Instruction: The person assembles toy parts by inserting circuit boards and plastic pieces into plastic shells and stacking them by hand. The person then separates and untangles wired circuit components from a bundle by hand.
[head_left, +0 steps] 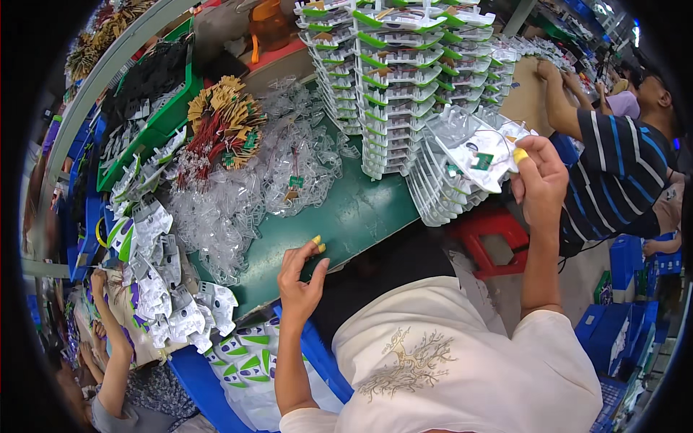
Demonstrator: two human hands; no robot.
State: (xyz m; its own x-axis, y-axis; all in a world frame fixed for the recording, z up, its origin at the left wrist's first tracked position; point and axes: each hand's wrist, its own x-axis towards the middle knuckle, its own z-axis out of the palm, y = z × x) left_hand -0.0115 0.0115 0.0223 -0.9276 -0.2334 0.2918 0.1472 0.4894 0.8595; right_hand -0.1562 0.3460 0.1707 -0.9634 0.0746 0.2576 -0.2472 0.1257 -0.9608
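Note:
My right hand [543, 180], with yellow tape or a cot on a fingertip, pinches the edge of a white plastic shell [482, 143]. That shell carries a small green circuit board [481, 161] and thin wires. It lies over a leaning stack of similar white shells [439, 196] at the table's right edge; whether it rests on the stack I cannot tell. My left hand [299, 280] hovers by the near edge of the green table [361, 216], fingers and thumb apart, holding nothing. Yellow covers two of its fingertips. Clear plastic parts [216, 224] lie in a heap beyond it.
Tall stacks of white-and-green shells [393, 86] stand at the back. Wired boards [225, 119] lie bundled at the left, near a green crate [144, 137] and loose white shells [170, 289]. A blue bin [206, 386] and red stool [491, 242] flank me. Other people work on both sides.

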